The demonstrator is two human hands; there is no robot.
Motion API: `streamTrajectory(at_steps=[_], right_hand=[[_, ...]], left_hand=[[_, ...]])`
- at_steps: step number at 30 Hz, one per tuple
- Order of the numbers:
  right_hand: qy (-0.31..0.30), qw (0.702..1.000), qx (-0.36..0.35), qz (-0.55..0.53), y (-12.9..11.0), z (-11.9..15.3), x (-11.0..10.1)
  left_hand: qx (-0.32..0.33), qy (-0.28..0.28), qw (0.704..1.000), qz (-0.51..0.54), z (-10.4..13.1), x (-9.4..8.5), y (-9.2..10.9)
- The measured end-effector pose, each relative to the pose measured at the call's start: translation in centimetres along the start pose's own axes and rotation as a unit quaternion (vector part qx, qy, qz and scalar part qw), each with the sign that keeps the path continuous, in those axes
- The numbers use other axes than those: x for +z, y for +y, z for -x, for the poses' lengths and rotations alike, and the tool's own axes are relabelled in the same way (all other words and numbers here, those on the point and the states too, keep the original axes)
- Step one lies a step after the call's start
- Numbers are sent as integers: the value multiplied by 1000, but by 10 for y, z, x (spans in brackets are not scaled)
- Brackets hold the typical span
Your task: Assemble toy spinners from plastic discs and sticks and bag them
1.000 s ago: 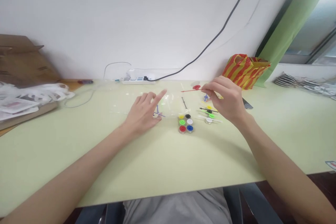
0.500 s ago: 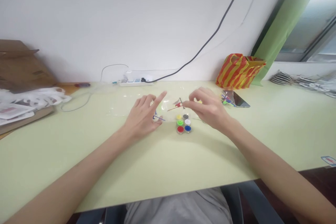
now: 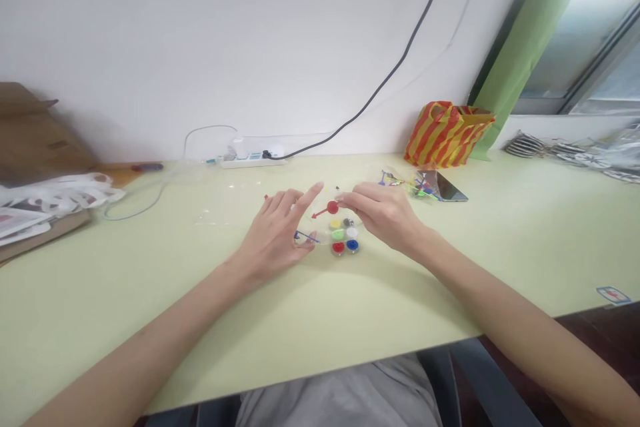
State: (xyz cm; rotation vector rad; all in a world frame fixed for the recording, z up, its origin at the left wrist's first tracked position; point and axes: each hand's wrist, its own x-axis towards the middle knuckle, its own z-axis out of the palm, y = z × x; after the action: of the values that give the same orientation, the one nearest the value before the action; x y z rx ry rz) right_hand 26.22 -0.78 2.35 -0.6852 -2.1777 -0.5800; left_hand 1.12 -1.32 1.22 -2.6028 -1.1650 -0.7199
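Red disc-hubbed arrow (image 3: pixel 333 207), pointing left

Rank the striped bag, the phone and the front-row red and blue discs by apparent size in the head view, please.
1. Striped bag
2. Phone
3. Red disc and blue disc, too alike to rank

The site is an indoor room; its exact type is not determinable. Indicators: a pale green worktop (image 3: pixel 400 307) beneath the gripping right hand (image 3: pixel 386 213), a power strip (image 3: pixel 247 161) beyond it leftward, a curtain (image 3: pixel 533 47) and window (image 3: pixel 600 67) beyond it rightward.
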Motion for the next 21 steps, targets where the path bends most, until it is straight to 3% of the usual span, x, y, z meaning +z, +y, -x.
streamTrajectory(at_steps=[3, 8, 12, 17, 21], right_hand=[[1, 999, -10, -50, -3, -3, -1], [38, 986, 49, -152, -11, -7, -1], [27, 978, 51, -201, -14, -9, 1], [22, 981, -13, -191, -14, -5, 8], [-2, 987, -18, -158, -15, -1, 10]], left_hand=[[0, 4, 1000, 8, 0, 1, 2], [-4, 14, 1000, 21, 1, 1, 1], [2, 28, 999, 45, 1, -1, 2], [13, 32, 998, 46, 1, -1, 4], [19, 28, 999, 40, 1, 0, 3]])
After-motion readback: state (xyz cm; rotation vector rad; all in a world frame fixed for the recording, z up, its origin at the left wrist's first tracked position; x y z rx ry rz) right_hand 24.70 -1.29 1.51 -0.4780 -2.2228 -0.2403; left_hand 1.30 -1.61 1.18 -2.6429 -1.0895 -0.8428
